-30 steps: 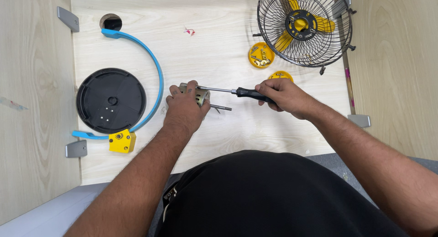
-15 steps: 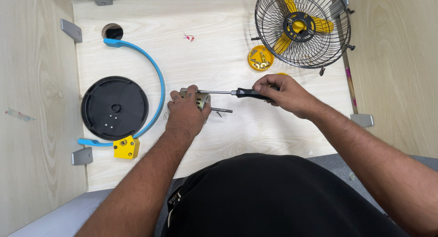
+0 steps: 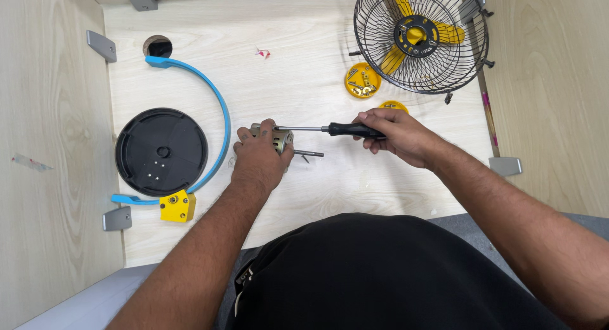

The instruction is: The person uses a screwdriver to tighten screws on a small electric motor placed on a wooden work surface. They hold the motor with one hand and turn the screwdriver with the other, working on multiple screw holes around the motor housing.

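My left hand (image 3: 259, 160) grips a small metal fan motor (image 3: 280, 139) against the pale wooden tabletop (image 3: 298, 70); a thin shaft sticks out of the motor to the right. My right hand (image 3: 399, 134) holds a black-handled screwdriver (image 3: 346, 129) lying level, its metal tip pointing left into the top of the motor.
A wire fan guard with yellow blades (image 3: 420, 37) lies at the back right. A yellow dish of screws (image 3: 362, 80) sits beside it, and a second yellow piece (image 3: 393, 105) peeks out behind my right hand. On the left lie a round black base (image 3: 161, 151), a blue curved arc (image 3: 212, 108) and a yellow block (image 3: 177, 207).
The view has shifted slightly, so the table's things sit a little further right and lower in frame. Both hands keep the same hold on the motor and screwdriver.
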